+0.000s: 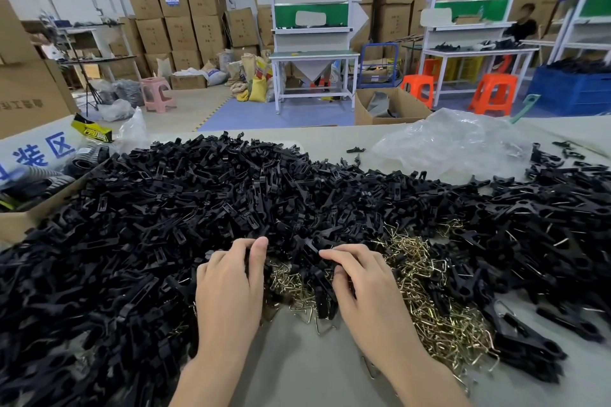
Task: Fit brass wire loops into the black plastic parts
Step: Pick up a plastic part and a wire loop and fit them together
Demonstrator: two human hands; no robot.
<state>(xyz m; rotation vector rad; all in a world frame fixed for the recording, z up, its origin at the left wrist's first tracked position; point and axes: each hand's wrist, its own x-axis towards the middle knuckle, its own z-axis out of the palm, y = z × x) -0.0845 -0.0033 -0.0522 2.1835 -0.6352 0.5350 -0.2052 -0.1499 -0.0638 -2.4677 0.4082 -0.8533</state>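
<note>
Right hand pinches one black part; left hand beside; loops uncountable.

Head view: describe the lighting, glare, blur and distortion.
Head view: soft, even light, only faint shadows under the left hand and right hand; brass wire loops glint; black plastic parts merge into a dark mass; wide-angle distortion leans the far workbench at right; corners look slightly soft.

What sits around my workplace

On my grey table a crumpled clear plastic bag lies at the far right. At the left edge is an open cardboard box, with a yellow-and-black packet and a white sign with blue characters near it. Beyond stand a white workbench, orange stools, a pink stool, a blue crate and stacked cartons.
</note>
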